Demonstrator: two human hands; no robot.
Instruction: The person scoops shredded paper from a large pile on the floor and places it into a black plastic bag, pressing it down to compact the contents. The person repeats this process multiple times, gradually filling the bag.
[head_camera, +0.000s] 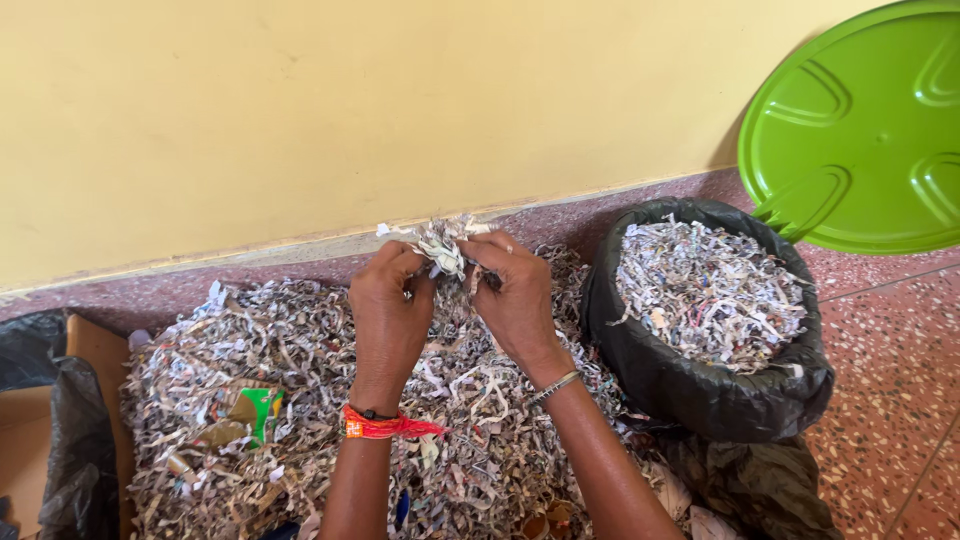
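My left hand (388, 312) and my right hand (516, 298) meet above a big heap of shredded paper (250, 400) on the floor. Both pinch the same clump of paper strips (442, 244), held up between the fingertips. A red thread band sits on my left wrist and a thin metal bangle on my right. To the right stands a bin lined with a black bag (680, 385), filled near the top with more shredded paper (705, 290).
A round green plastic lid (870, 130) leans against the yellow wall at the upper right. A cardboard box (90, 350) and a black plastic bag (70, 460) lie at the left. A green wrapper (258, 412) sits in the heap. Speckled reddish floor shows at the right.
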